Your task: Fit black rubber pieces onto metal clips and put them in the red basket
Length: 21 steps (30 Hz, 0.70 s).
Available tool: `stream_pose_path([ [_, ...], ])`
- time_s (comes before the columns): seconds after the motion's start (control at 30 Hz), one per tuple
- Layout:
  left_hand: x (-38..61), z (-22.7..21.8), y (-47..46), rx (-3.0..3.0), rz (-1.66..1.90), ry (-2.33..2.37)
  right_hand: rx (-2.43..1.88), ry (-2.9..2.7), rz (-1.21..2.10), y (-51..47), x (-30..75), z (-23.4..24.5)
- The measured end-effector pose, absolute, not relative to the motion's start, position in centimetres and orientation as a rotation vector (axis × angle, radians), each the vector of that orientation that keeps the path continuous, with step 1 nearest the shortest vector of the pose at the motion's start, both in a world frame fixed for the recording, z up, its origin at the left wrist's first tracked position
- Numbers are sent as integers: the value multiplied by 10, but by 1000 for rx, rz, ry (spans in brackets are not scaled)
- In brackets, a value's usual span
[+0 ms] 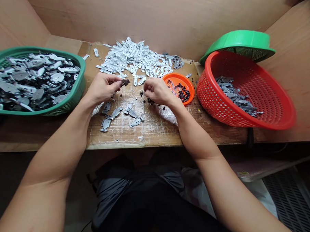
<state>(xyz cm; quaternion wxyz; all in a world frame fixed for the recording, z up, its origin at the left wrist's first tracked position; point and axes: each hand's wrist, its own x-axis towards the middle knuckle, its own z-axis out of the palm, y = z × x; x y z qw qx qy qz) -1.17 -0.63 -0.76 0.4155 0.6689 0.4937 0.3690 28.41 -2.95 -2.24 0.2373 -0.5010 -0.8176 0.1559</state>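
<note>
Dark part [125, 82]: pinched between thumb and fingers of left hand [104, 86], pointing toward right hand [157, 91], apparently midway through handling
Right hand: curled inward, low over small black pieces [150, 100]; cannot tell whether gripping one
Loose grey parts [107, 122]: scattered nearer the body, between both forearms; cannot tell whether done or waiting
White parts [134, 57]: piled just beyond both hands, seemingly many left
Orange dish [180, 77]: just beside right hand, holding dark bits [183, 93]
Red basket [216, 103]: tilted, farther right of right hand, partly filled, likely waiting too
Green basket [80, 90]: left of left hand, heaped with mixed parts [37, 78], perhaps done
</note>
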Motion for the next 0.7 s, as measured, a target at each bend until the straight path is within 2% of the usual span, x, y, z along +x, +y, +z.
stream_pose_path([
  [0.2, -2, -7, -13, 1639, 900, 1236, -1255, -2095, 501, -43, 280, -17],
  [0.53, 4, -11, -17, 1567, 963, 1209, -961, -1976, 876, -44, 270, -35],
  [0.7, 13, -8, -25, 1528, 923, 1212, -1011, -1872, 981, -46, 252, -41],
])
